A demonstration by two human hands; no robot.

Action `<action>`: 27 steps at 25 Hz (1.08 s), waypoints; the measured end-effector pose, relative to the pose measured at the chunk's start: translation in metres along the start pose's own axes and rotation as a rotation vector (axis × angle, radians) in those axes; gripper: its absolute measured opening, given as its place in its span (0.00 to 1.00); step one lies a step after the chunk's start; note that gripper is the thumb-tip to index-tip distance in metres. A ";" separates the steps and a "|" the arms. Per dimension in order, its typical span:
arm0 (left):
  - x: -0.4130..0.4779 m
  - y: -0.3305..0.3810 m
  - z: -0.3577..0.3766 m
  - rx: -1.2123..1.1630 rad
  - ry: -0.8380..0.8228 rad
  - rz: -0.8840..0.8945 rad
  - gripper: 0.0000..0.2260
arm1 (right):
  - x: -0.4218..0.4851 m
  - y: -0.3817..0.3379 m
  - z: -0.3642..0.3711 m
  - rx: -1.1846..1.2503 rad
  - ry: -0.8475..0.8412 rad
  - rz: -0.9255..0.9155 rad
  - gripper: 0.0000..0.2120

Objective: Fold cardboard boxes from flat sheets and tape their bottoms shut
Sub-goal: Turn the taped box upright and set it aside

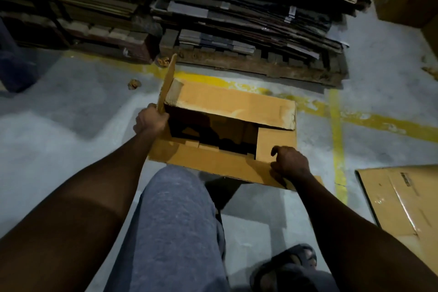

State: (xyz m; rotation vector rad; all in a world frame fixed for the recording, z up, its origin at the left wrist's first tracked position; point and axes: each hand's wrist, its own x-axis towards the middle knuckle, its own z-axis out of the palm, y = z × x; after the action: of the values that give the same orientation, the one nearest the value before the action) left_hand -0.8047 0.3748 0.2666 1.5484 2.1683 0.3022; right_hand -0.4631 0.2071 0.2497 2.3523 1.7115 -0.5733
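Down low: cardboard box (225, 125) on floor (71, 125), just ahead of bent knee (175, 220) in grey trousers, opening facing up. Far flap (232, 104) folded in over opening; near flap (208, 161) folded in too; short R-side flap (276, 142) lying flat betw. the two, dark gap in middle. L-side flap (168, 83) standing upright, tilted a bit. Left hand (151, 118): fingers curled round base of that upright flap, gripping it. Right hand (290, 161): knuckles bent, fingertips on corner where R-side flap meets near flap; pinching or just pressing, can't tell. Beyond box: yellow floor lines (337, 140), then pallet (260, 69) w/ stacks of flat cardboard (248, 19). Off to right: flat sheet (403, 199) on floor, apart from box. Foot in dark sandal (298, 261) at bottom edge, near right forearm.
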 end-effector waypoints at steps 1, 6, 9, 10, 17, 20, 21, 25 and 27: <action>0.005 0.001 0.004 0.015 -0.003 0.037 0.17 | 0.012 -0.006 0.004 0.013 0.066 -0.014 0.18; 0.037 0.000 0.034 -0.043 0.053 0.166 0.13 | 0.104 -0.046 0.010 -0.089 0.164 -0.127 0.27; 0.054 0.001 0.044 -0.127 0.085 0.258 0.18 | 0.152 -0.062 0.019 -0.119 0.152 -0.152 0.30; 0.060 0.001 0.046 -0.130 0.083 0.282 0.20 | 0.167 -0.067 0.023 -0.127 0.149 -0.165 0.30; 0.073 0.001 0.056 -0.073 -0.100 0.419 0.26 | 0.208 -0.073 0.021 -0.208 0.211 -0.242 0.26; 0.073 0.004 0.046 -0.132 -0.087 0.381 0.25 | 0.211 -0.059 0.000 -0.170 0.379 -0.326 0.20; 0.071 0.003 0.042 -0.153 -0.076 0.372 0.25 | 0.215 -0.056 -0.010 -0.165 0.438 -0.326 0.22; 0.070 -0.006 0.028 -0.246 0.004 0.285 0.24 | 0.243 -0.056 -0.043 -0.164 0.621 -0.246 0.19; 0.073 -0.006 0.023 -0.291 0.033 0.263 0.23 | 0.257 -0.058 -0.054 -0.101 0.702 -0.184 0.18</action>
State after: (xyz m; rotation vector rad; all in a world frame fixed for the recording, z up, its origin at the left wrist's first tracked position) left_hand -0.8179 0.4392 0.2263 1.6624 1.8432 0.6991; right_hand -0.4385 0.4699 0.1989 2.5003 2.1653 0.3730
